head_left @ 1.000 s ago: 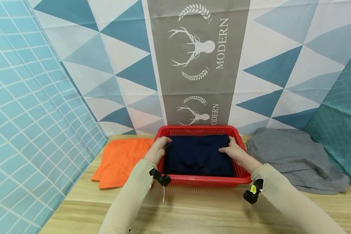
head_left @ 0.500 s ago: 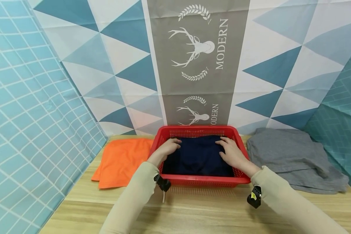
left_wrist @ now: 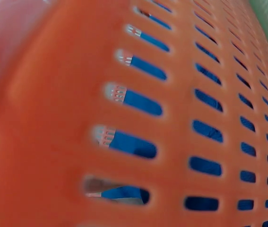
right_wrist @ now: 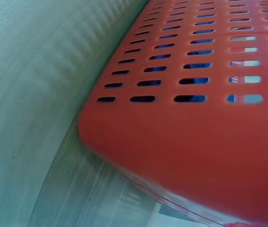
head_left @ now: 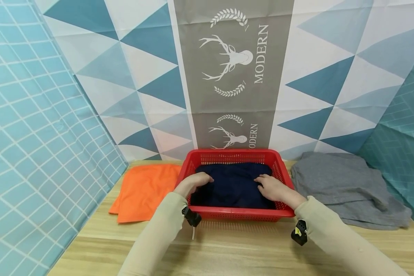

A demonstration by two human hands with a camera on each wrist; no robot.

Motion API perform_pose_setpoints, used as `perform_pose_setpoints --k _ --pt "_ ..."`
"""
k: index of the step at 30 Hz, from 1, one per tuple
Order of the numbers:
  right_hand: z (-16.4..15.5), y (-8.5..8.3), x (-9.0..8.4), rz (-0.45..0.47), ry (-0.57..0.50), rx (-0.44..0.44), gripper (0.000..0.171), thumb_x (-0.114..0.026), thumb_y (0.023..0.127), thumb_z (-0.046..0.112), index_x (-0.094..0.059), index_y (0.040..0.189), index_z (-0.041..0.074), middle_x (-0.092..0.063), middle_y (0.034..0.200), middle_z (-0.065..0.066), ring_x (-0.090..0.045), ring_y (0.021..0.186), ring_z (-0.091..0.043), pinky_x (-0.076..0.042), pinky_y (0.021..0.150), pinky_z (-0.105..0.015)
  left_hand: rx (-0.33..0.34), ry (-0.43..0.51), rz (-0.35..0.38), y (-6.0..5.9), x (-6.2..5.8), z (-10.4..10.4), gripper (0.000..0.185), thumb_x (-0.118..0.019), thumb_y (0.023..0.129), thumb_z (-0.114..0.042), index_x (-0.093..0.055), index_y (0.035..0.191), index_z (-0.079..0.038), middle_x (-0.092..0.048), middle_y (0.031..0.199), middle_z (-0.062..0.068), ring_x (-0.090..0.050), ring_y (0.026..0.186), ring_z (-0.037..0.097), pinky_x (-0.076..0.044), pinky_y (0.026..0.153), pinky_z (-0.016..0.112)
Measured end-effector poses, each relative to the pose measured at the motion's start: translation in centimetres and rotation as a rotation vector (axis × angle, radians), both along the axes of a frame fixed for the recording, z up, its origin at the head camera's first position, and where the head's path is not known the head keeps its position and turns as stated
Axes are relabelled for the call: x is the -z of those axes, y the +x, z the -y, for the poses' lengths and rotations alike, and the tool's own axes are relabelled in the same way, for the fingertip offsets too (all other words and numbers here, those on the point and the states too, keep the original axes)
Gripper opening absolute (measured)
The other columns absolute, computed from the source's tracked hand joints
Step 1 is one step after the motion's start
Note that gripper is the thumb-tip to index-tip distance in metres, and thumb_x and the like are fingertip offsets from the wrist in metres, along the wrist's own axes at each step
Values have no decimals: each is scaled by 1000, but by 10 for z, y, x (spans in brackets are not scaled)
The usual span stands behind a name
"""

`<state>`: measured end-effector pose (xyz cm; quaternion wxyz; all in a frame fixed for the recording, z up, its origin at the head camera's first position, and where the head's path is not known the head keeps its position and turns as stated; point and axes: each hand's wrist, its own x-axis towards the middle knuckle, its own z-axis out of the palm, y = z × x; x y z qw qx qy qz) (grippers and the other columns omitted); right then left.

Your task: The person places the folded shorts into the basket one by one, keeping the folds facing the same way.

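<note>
A: Taking the red basket [head_left: 233,213] as our landmark, what do we see to its left?

B: We see an orange cloth [head_left: 143,190] lying flat on the wooden worktop [head_left: 227,249], its edge just beside the basket's left wall.

A: And inside the basket?

B: A folded navy garment [head_left: 234,185] fills the bottom. Our left hand [head_left: 194,182] rests on the garment's left part, just inside the left wall; its fingers curl over the fabric, but we cannot tell whether they actually grip it. Our right hand [head_left: 273,186] lies on the garment's right part, fingers fairly straight and relaxed, pressing down on the cloth and clasping nothing.

A: What do the wrist views add?

B: Only the basket's slotted wall from close up [left_wrist: 77,118], with blue fabric showing through the holes; the right wrist view shows a corner of the basket [right_wrist: 195,137] the same way. Neither shows a hand.

A: And to the right of the basket?

B: A rumpled grey garment [head_left: 348,188] lies on the worktop, near the basket's right wall.
</note>
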<state>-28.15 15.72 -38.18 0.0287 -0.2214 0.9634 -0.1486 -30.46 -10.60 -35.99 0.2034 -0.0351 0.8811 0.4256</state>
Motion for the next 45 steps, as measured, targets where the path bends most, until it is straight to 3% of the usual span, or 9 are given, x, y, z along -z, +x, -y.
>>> perform_pose_setpoints --k 5,9,16,23,34,39,45 --pt "0 1 -1 30 1 0 35 -43 94 10 -52 122 -6 -43 130 -29 -37 124 -42 -33 100 -52 -6 -6 9 0 -2 -1 45 -51 89 -22 -46 129 -1 -43 131 18 -46 108 37 -47 79 53" --pt "-2 1 -2 35 -10 8 37 -43 95 18 -52 123 -5 -44 130 -29 -37 123 -42 -32 100 -53 8 24 13 -1 -2 -2 47 -51 89 -23 -45 129 1 -44 131 19 -45 109 38 -49 76 53" --pt "0 2 -1 -1 14 -7 41 -55 90 24 -55 119 -5 -48 125 -28 -44 118 -41 -38 96 -51 0 94 53 0 -2 2 51 -50 90 -24 -40 133 1 -40 135 22 -40 118 40 -50 74 53" --pt "3 6 1 -98 118 -48 41 -66 82 20 -57 114 -5 -52 117 -27 -51 109 -38 -45 89 -46 102 82 55 3 -4 3 35 -47 92 -24 -58 123 -11 -39 137 19 -37 121 42 -49 76 54" --pt "1 2 1 -131 135 -70 41 -68 80 20 -60 112 -5 -58 113 -23 -50 111 -38 -45 90 -45 169 34 38 0 -4 5 34 -40 96 -19 -58 123 -11 -38 138 18 -38 121 41 -48 78 54" --pt "-1 3 -1 -119 110 -58 42 -68 80 20 -59 113 -4 -57 114 -23 -52 109 -37 -45 90 -45 161 17 -11 4 -5 2 33 -41 96 -20 -59 121 -9 -42 137 16 -41 119 38 -48 80 51" --pt "-7 7 -14 -109 -24 -54 43 -66 82 16 -56 119 -4 -55 119 -22 -52 109 -35 -44 90 -46 153 36 -94 7 -8 -1 31 -45 94 -22 -61 117 -8 -51 129 11 -44 118 28 -43 89 47"
